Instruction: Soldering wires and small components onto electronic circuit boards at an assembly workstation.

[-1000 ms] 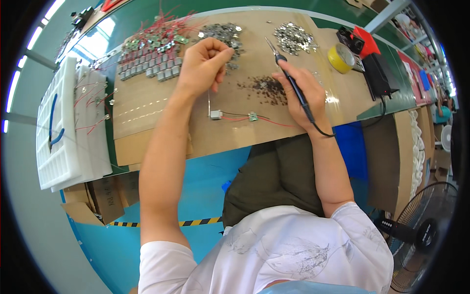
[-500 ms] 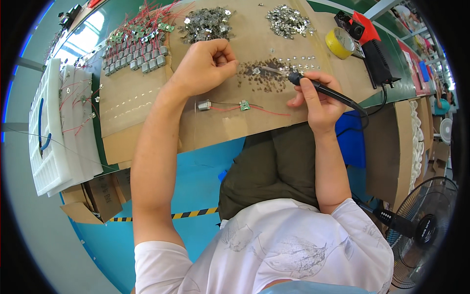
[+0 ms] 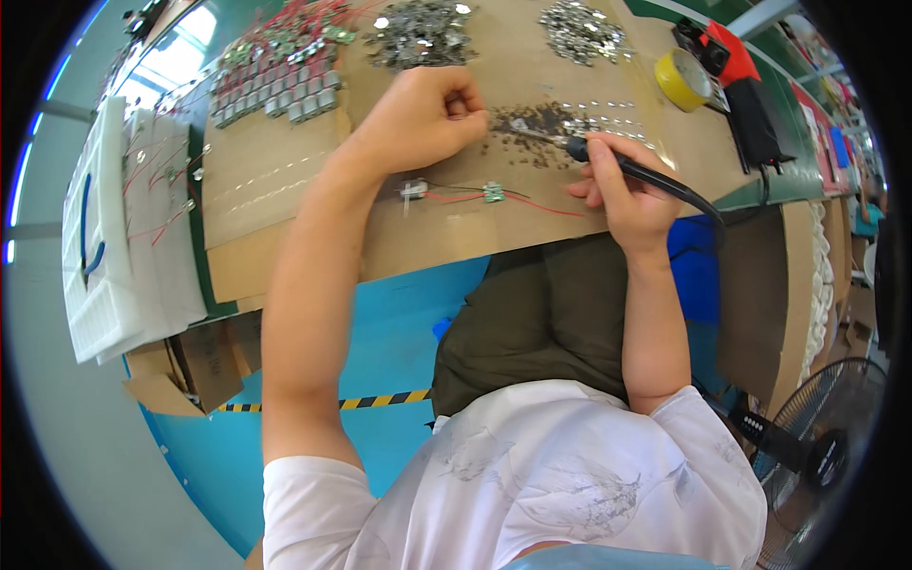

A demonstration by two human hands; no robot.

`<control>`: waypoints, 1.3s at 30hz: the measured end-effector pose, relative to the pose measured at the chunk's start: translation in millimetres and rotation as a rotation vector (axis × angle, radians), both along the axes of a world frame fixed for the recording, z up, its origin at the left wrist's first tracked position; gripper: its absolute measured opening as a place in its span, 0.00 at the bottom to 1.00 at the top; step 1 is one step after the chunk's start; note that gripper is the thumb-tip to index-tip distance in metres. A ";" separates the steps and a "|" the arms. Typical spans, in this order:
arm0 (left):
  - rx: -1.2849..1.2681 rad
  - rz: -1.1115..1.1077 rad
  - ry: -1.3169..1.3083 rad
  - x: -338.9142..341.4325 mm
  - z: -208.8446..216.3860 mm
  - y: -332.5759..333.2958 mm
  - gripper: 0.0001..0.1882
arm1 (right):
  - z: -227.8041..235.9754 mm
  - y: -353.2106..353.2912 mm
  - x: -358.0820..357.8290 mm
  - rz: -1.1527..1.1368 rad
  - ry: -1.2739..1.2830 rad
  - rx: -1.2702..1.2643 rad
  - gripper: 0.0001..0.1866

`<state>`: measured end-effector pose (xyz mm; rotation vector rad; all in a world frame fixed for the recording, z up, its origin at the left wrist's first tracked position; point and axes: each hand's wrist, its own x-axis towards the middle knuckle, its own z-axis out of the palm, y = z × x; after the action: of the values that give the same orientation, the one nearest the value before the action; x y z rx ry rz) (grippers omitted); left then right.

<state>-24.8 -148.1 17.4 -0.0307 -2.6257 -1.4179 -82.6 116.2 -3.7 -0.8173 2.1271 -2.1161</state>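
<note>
My right hand [image 3: 632, 201] grips the black handle of a soldering iron [image 3: 578, 149], its tip pointing left over a scatter of brown bits [image 3: 532, 160] on the cardboard. Opposite the tip, my left hand [image 3: 427, 119] is closed with thumb and fingers curled together; whatever it pinches is hidden. A small silvery metal piece shows blurred by the iron's tip. Below my hands lies a small motor [image 3: 412, 190], joined by red and black wires to a little green circuit board [image 3: 493, 192]. Short rows of small shiny tabs [image 3: 613, 121] lie beyond my right hand.
Many motors [image 3: 285, 95] with red wires and boards stand at the far left. Two heaps of metal pieces [image 3: 418, 36] lie at the back. Yellow tape [image 3: 682, 80] and a black box [image 3: 758, 128] sit at right; a white tray [image 3: 104, 275] stands left, a fan [image 3: 825, 461] lower right.
The view has shifted slightly, so the table appears farther up and right. The motor looks differently turned or has a light metal piece at it. Both hands keep nearly the same pose.
</note>
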 end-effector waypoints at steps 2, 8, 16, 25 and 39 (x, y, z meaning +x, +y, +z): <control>-0.043 -0.024 0.045 -3.6 -6.4 -4.6 0.06 | -6.4 1.3 -2.1 -0.002 -0.040 -0.014 0.09; -0.021 -0.051 0.104 -14.0 -13.1 4.6 0.08 | -7.7 17.5 -7.0 -0.025 -0.013 0.042 0.11; -0.043 -0.025 0.071 -5.1 -9.9 1.8 0.07 | -10.3 9.6 -3.9 -0.034 0.005 0.029 0.10; -0.062 -0.028 0.075 -7.6 -10.4 1.1 0.08 | -7.6 8.8 -5.4 -0.033 0.014 0.037 0.11; -0.045 -0.019 0.086 -8.2 -11.0 1.8 0.08 | -12.0 14.3 -6.9 -0.040 -0.005 0.033 0.12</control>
<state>-33.0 -146.2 6.4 -0.1198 -2.5935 -1.3315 -89.5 130.5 -15.7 -0.7714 2.1884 -2.0930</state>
